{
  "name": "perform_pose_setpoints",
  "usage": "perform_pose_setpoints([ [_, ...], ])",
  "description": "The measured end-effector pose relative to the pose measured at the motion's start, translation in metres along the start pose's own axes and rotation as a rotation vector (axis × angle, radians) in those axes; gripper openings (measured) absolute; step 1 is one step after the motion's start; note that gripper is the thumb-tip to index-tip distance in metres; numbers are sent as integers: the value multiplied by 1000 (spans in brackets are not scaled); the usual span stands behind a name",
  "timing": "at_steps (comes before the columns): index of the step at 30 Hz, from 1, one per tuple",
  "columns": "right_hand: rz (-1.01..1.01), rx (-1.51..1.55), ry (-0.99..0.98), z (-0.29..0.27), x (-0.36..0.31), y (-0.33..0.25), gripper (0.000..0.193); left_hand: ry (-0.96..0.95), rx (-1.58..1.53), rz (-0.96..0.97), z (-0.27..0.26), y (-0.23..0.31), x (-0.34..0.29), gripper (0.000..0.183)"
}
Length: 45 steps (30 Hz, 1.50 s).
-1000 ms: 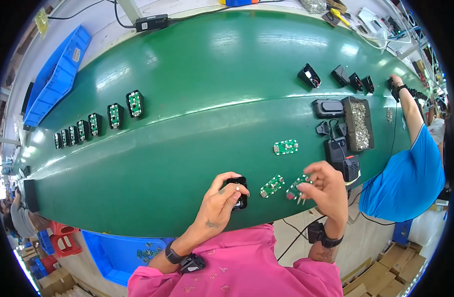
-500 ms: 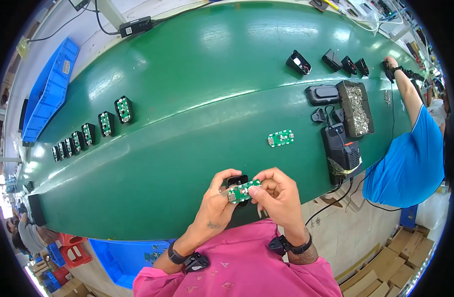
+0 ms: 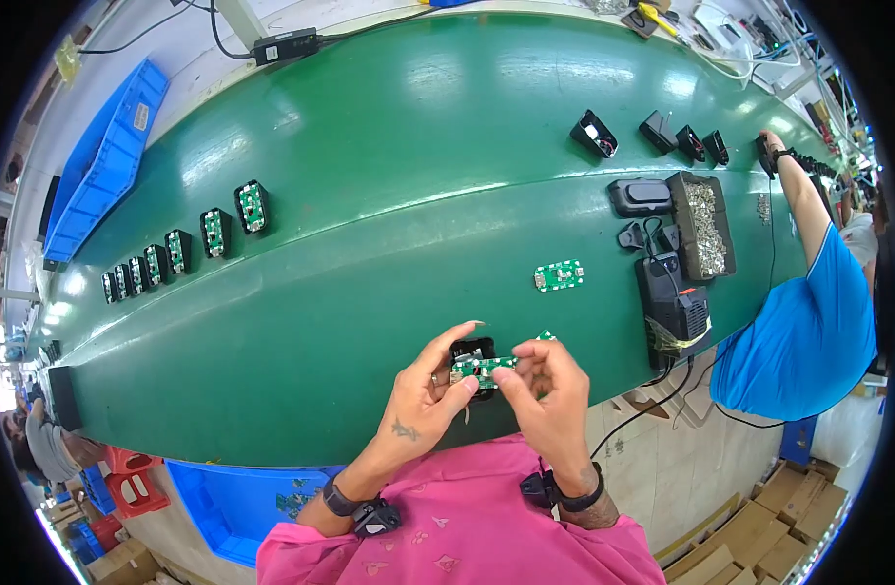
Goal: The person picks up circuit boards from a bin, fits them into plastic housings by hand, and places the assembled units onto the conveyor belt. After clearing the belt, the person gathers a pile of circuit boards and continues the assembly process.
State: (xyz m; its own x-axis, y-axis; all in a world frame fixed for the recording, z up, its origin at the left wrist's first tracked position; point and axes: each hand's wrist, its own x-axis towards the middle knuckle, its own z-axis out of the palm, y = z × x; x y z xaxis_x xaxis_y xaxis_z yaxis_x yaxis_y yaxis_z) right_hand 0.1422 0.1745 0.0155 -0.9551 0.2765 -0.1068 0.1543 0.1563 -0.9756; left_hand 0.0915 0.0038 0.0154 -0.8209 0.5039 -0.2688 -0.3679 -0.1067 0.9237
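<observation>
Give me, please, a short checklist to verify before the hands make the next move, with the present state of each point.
1. Black case steadied by the left hand: ok.
2. Circuit board gripped by the right hand: ok, at its right end.
3. Board lined up with the case: not ok, it lies crosswise over the opening.
4. Inside of the case free under the board: cannot tell, the board and fingers cover it.
5. Loose board farther up the table clear of both hands: ok.
6. Other loose board clear of the right hand: cannot tell, mostly hidden behind it.
</observation>
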Motion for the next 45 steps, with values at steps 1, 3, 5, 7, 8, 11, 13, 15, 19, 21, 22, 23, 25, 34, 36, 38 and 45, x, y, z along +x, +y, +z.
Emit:
perform_pose_setpoints([
  [1, -154, -107, 89, 1, 0, 0, 12, 14, 46, 13, 0, 0, 0, 60],
  [3, -18, 54, 10, 0, -5, -25, 11, 19, 42, -12, 4, 5, 0, 60],
  [5, 119, 215, -61, 4, -7, -33, 11, 16, 40, -39, 6, 5, -2, 60],
  [7, 87, 182, -152, 7, -4, -29, 14, -13, 147, 27, 7, 4, -3, 58],
  [8, 128, 222, -160, 8, -3, -30, 12, -12, 144, 27, 7, 2, -3, 58],
  [11, 123, 233, -155, 6, -4, -29, 11, -12, 152, 84, 7, -1, -3, 57],
  [13, 39, 145, -115, 7, -8, -25, 9, 12, 174, 126, 9, 0, -3, 57],
  [15, -48, 58, -75, 7, -8, -23, 7, 45, 230, 166, 8, -1, -5, 56],
  [19, -208, -239, -91, -5, -3, -29, 4, 76, 364, 256, 3, 2, -5, 53],
  [21, -176, -242, -175, -11, 2, -33, 5, 62, 364, 254, 4, 9, -5, 54],
  [22, -173, -251, -219, -14, 4, -34, 6, 50, 368, 257, 4, 11, -5, 54],
  [23, -173, -260, -264, -16, 6, -35, 7, 50, 365, 254, 4, 11, -4, 54],
  [25, -162, -264, -296, -19, 8, -38, 7, 9, 441, 313, 2, 12, -4, 56],
  [34, -161, -316, -354, -22, 11, -37, 6, 13, 688, 392, 8, 20, -7, 56],
  [36, -197, -346, -360, -21, 11, -37, 6, 27, 729, 397, 8, 19, -8, 56],
  [38, -250, -409, -349, -21, 14, -37, 6, 43, 770, 404, 9, 15, -8, 57],
  [45, -316, -496, -258, -5, 12, -22, 6, 193, 864, 429, 13, 1, -8, 52],
])
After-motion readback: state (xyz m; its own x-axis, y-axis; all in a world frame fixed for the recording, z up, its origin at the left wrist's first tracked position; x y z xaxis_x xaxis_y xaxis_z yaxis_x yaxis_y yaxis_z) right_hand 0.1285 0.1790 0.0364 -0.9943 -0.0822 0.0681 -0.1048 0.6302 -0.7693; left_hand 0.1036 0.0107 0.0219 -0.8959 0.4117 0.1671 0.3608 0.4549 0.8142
